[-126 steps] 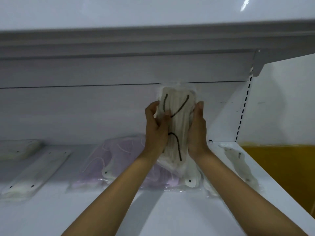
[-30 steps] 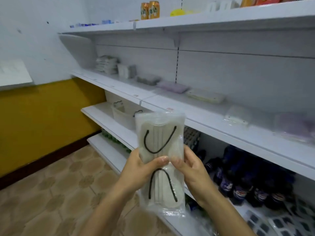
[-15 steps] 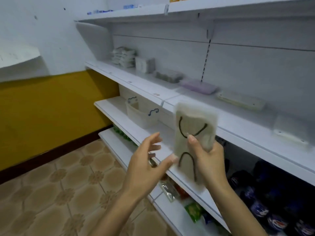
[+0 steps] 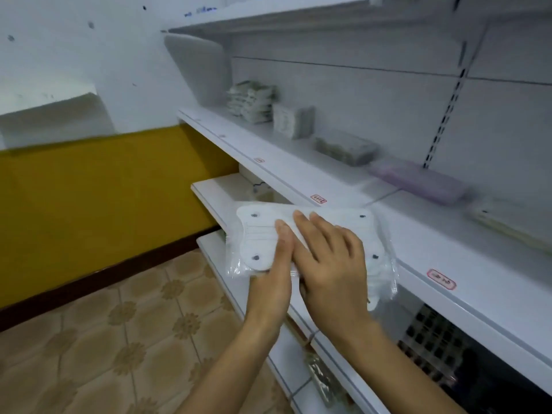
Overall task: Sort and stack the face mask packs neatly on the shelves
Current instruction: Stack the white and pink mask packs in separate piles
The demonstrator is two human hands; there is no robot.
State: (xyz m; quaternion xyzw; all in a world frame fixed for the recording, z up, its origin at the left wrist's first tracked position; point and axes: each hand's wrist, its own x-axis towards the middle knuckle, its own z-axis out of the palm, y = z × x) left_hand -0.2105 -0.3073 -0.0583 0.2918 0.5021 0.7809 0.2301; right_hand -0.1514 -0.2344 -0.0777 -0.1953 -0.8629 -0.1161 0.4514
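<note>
We are holding a white mask pack (image 4: 310, 243) flat in front of the middle shelf (image 4: 466, 264), just off its front edge, near chest height. Our left hand (image 4: 273, 282) is gripping it from beneath, with the thumb pressing down on the top face. Our right hand (image 4: 331, 258) is lying over the pack, fingers fairly straight and spread across the top; whether its thumb is curling under we cannot tell.

We are judging the pack to be light and soft: thin masks in a loose clear wrapper that is crinkling at the ends. The film is looking slick, so a one-finger pinch could be letting it slide. The pack is likely to sag if held by one end. The better hold is across the middle, palm under and thumb over, or flat between both hands as now, keeping away from the loose film edges.

Further along the shelf, a purple pack (image 4: 418, 180) and a stack of packs (image 4: 252, 101) are lying against the back wall.
</note>
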